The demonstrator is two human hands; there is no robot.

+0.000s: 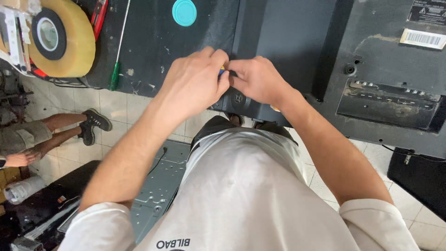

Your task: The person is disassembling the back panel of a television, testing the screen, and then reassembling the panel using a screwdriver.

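Both hands are brought together at the centre of the frame, over the near edge of a black TV back that lies flat across the upper half of the frame. The left hand is curled, its fingers pinched narrow around a small blue-and-yellow tool, of which only a sliver is seen between the knuckles. The right hand is set just beside it, touching it, with fingers bent close onto the same spot; whether the tool is gripped by it too cannot be told. The tool is found at the meeting point of the two hands, just above a round socket on the panel's lower edge.

At the upper left, a large roll of tan tape is seen. A green-handled screwdriver is laid to its right on the dark surface, and a teal round cap is placed at the top centre. A recessed port strip is seen at the right of the panel. At the left edge, another person's legs and black shoes are seen on the tiled floor. A grey metal plate lies below, at the lower centre-left.
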